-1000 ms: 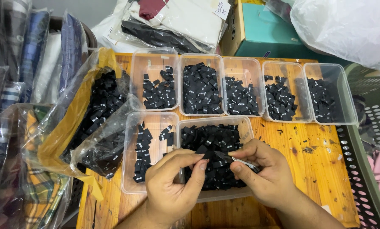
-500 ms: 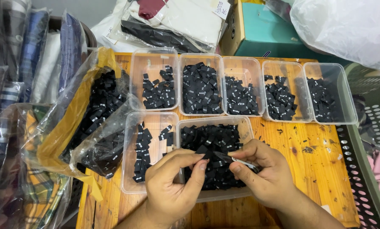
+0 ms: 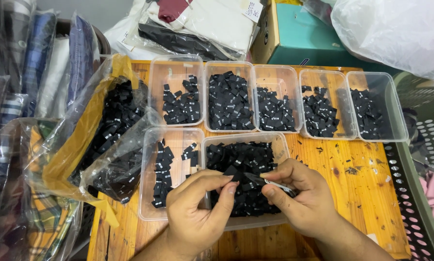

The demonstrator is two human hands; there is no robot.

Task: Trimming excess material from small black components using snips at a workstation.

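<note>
Seven clear plastic tubs [image 3: 372,130] of black fabric labels sit on the wooden table [image 3: 352,193], and over the nearest tub the left hand [image 3: 197,217] pinches one black label [image 3: 230,171] while the right hand [image 3: 304,203] grips small scissors [image 3: 270,182] just beside it.

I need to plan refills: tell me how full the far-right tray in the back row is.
Partly full. The far-right tray holds black labels piled on its left side; bare bottom shows along its right.

Both hands are bare: the left hand [image 3: 197,212] and right hand [image 3: 301,200] wear no gloves, rings or watch. The forearms show no sleeves as far as the bottom edge. Fingernails are short and unpainted.
</note>
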